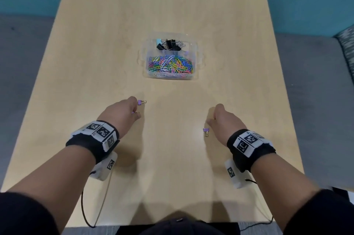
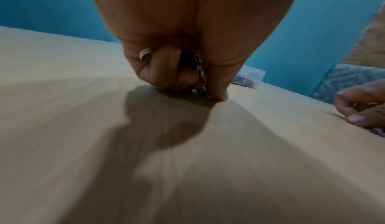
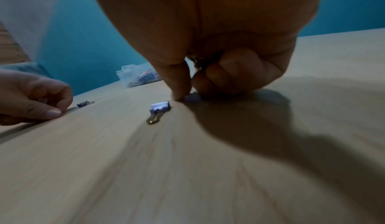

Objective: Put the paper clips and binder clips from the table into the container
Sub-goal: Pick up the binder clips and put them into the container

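Note:
A clear plastic container (image 1: 195,58) in the middle of the table holds coloured paper clips and black binder clips. My left hand (image 1: 136,114) is down on the table, thumb and fingers pinching a small purple binder clip (image 2: 201,93); more clips seem tucked in its palm. A second purple binder clip (image 1: 141,102) lies just beyond its fingers. My right hand (image 1: 211,120) also reaches the table and pinches a purple binder clip (image 3: 192,98). Another purple binder clip (image 1: 206,131) lies loose beside its thumb, also in the right wrist view (image 3: 159,110).
The light wooden table (image 1: 172,14) ends at a teal wall at the back. Grey floor runs along both sides, and a patterned cushion (image 1: 347,43) shows at the far right. Wrist-camera cables hang over the table's near edge.

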A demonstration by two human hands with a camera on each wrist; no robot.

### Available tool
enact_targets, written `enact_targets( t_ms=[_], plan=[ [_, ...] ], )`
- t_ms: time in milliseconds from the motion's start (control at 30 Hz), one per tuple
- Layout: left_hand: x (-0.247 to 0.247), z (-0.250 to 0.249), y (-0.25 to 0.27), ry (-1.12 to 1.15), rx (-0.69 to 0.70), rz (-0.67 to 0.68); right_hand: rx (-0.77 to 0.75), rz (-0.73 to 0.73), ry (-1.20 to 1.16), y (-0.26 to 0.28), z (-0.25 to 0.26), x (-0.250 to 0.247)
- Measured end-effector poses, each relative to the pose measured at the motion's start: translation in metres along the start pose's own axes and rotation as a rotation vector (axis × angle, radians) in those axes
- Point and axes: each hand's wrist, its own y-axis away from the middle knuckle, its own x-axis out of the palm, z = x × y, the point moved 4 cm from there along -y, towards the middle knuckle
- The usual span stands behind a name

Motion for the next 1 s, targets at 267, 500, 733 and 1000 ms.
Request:
enact_targets(
  t_ms=[267, 500, 733, 1000],
  plan=[
    [-0.003, -0.001, 0.004, 0.008, 0.002, -0.040, -0.101, 0.031, 0.099, 0.005, 0.005, -0.005],
    [0.003, 0.016, 0.013, 0.586, -0.183, -0.034, 0.258, 0.279, -1.658, 0.021, -0.026, -0.001],
    [-0.004, 0.026, 0.016, 1.754, -0.425, -0.003, 0.178, 0.247, -1.664, 0.018, -0.019, -0.005],
    [-0.007, 0.020, -0.004, 0.940, -0.314, -0.159, -0.130, -0.006, -0.224, 0.015, 0.002, 0.007]
  ],
)
